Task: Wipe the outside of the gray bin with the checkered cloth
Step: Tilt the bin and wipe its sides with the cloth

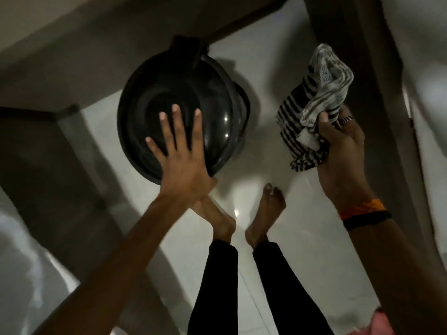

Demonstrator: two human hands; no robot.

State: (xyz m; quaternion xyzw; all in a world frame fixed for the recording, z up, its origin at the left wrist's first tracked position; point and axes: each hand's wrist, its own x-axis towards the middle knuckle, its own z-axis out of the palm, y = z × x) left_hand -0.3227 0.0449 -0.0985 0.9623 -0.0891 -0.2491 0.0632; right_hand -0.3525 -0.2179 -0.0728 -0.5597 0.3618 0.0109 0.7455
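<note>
Glossy white tile floor [261,76] under a round dark gray plastic bin [183,102]. Left hand [180,151] splayed flat, fingers over the lid, gripping nothing. Right hand [338,151] closed around a bunched black-and-white checkered cloth [312,105], which sticks out past its fingertips.

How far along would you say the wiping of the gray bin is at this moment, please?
Barely begun. Done: the checkered cloth is bunched in the right hand. In hand: the left hand, fingers spread, lies over the gray bin lid, possibly steadying it. Left: the cloth is off the bin, so the outside is unwiped.
</note>
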